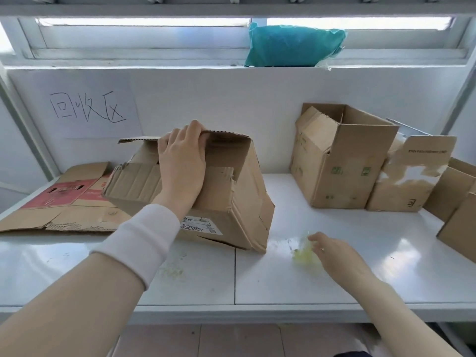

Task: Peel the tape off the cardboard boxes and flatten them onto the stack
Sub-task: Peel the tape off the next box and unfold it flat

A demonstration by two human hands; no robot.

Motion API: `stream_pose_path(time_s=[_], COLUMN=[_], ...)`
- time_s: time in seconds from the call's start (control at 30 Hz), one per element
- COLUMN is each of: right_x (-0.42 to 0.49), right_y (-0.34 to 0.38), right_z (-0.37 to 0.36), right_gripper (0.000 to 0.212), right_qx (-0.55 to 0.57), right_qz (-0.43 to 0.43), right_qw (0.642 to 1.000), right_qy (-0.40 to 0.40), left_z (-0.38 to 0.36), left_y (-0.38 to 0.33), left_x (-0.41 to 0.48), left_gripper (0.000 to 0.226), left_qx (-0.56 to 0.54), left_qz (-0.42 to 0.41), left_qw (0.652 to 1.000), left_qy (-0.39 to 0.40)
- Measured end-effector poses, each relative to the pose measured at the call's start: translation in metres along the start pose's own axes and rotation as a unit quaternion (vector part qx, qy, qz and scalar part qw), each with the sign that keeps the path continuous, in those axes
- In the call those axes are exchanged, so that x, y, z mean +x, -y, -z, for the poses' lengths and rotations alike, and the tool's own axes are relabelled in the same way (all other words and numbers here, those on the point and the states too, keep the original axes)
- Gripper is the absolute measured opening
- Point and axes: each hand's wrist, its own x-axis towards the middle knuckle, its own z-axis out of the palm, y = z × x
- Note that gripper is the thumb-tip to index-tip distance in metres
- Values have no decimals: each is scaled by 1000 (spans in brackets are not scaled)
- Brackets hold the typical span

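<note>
An open brown cardboard box (239, 202) lies tilted on its side in the middle of the white table (283, 279). My left hand (181, 163) grips its upper flap and presses on the box. To the left lies a stack of flattened cardboard (64, 202) with red print. My right hand (332, 253) hovers low over the table right of the box, fingers touching a crumpled wad of clear yellowish tape (305, 253). Whether the fingers hold the wad is unclear because of blur.
Several upright boxes wait at the right: a tall open one (342, 161), one with torn white patches (409, 176), and others at the right edge (458, 202). A paper sign (87, 109) hangs on the back wall. A teal bag (293, 45) sits on the ledge above.
</note>
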Motion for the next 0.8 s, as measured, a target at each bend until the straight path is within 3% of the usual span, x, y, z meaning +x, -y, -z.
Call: stream_pose_path(time_s=[0.07,0.13,0.17,0.2,0.27,0.33,0.4,0.47,0.53,0.63,0.7,0.8], right_x=[-2,-1,1,4,15,31,46,55,56,56,55,54], right_y=[9,30,45,63,98,124,142,151,156,160,163,167], right_z=[17,44,59,74,96,106,108,107,107,110,111,106], right_gripper=[34,32,36,44,61,55,31,34,38,35,32,24], right_qx=[48,156,210,248,274,266,275,303,353,412,399,405], right_qz=[26,97,128,157,180,178,151,110,77,64,60,58], right_qw=[992,952,929,915,921,935,934,927,909,879,879,869], right_qy=[-110,-246,-276,-277,-208,-155,-172,-193,-209,-231,-253,-279], left_z=[-1,0,1,1,3,5,7,12,19,41,63,97], left_y=[0,-2,-4,-7,-14,-20,-22,-16,-2,27,40,53], left_x=[-1,-1,-2,-2,-2,-1,1,2,2,5,7,11], left_gripper=[26,29,30,29,26,23,21,31,61,50,63,58], left_qx=[-1,-6,-13,-23,-43,-70,-105,-123,-114,-32,5,-28], left_qz=[-2,-13,-19,-28,-57,-87,-95,-62,-7,-16,-50,47], left_qw=[1000,1000,1000,999,996,992,988,990,992,983,982,987], left_qy=[1,-4,-12,-23,-47,-59,-54,-23,58,180,184,153])
